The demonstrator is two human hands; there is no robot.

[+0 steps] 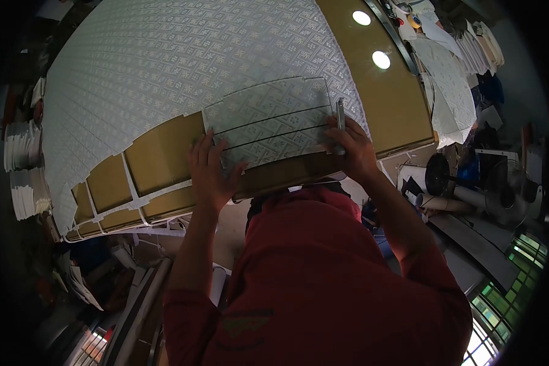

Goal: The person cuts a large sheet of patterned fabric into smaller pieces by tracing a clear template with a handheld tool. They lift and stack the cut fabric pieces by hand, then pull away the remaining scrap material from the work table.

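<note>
Silvery fabric [189, 55] with a woven geometric pattern covers most of the table. On its near edge lies a see-through template [274, 108] crossed by two dark lines. My left hand [210, 168] rests with fingers spread on the template's lower left corner. At the right end of the template, my right hand [355, 149] is closed around a slim metallic utility knife [340, 116], its tip pointing away from me. Whether the blade is out is too small to tell. Left of the template, cut-out gaps show the brown tabletop [161, 152], with narrow fabric strips [130, 177] between them.
A metal straightedge [402, 46] runs along the table's far right side, beside papers and a roll of tape [414, 21]. Paper stacks [23, 146] stand at the left. A fan [500, 189] and rolls [439, 204] are on the right, below table height.
</note>
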